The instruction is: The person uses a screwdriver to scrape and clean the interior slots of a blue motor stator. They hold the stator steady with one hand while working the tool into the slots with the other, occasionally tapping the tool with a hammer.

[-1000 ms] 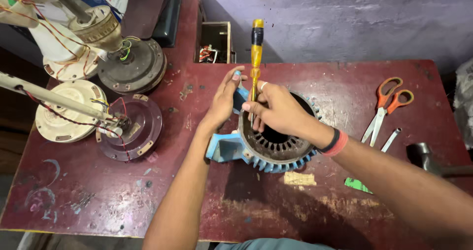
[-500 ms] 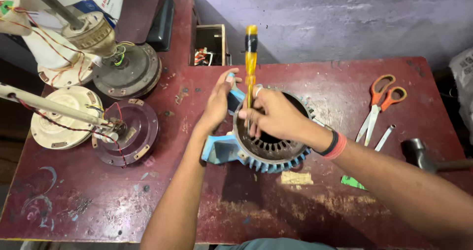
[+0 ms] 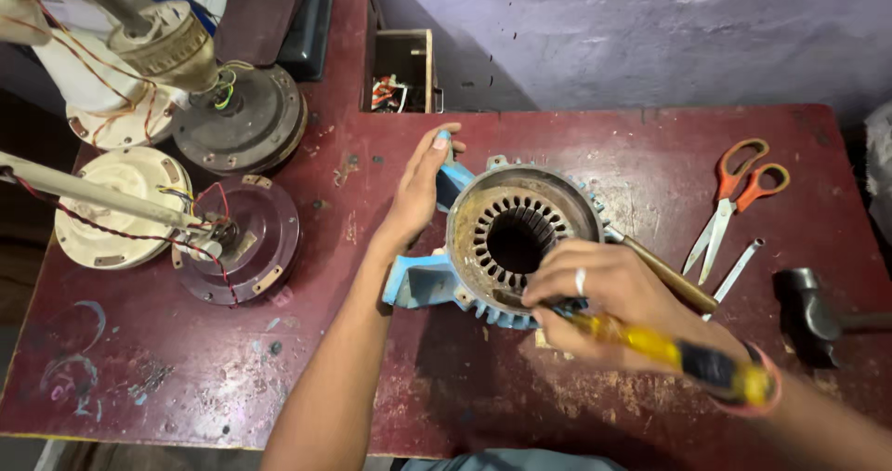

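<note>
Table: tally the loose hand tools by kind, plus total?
Scissors: 1
Hammer: 1
Screwdriver, in right hand: 1
Wooden-handled tool behind that hand: 1
Flat metal strip: 1
Total: 5

Worn dark-red desk (image 3: 279, 378) with scuffed, paint-flecked top, dull purple-grey plastered wall (image 3: 650, 34) at twelve to two o'clock, dim even light
</note>
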